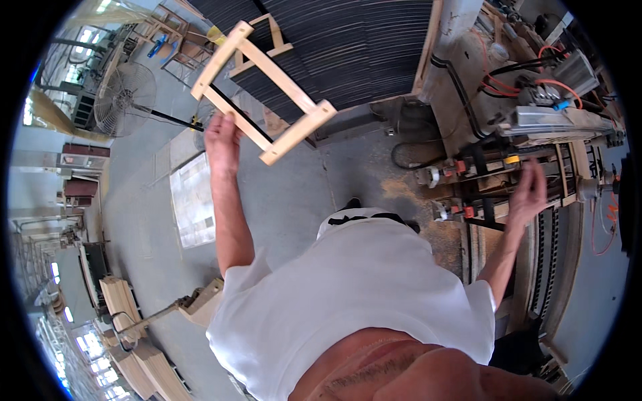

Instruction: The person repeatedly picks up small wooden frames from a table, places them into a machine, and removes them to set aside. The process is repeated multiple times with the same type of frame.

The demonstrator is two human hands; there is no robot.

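Note:
My left hand (pixel 223 137) is raised on the left, its fingers closed on one rail of a light wooden frame (pixel 279 77). The frame is a four-sided piece with two wider end bars, held tilted in the air. Over on the right, my right hand (pixel 529 190) is at the machine (pixel 548 127), fingers stretched out and a little blurred. Nothing shows in it. Close to its fingertips are wooden pieces (pixel 562 170) lying in the machine, beside a yellow part (pixel 511 160). Whether the fingers touch them I cannot tell.
Ahead stands a tall stack of thin dark sheets (pixel 361 53), with another wooden frame (pixel 275 33) against it. A floor fan (pixel 124 97) is at the left. A pale panel (pixel 194 200) lies on the floor. Sawdust (pixel 401 187), hoses and stacked boards (pixel 154 367) are around me.

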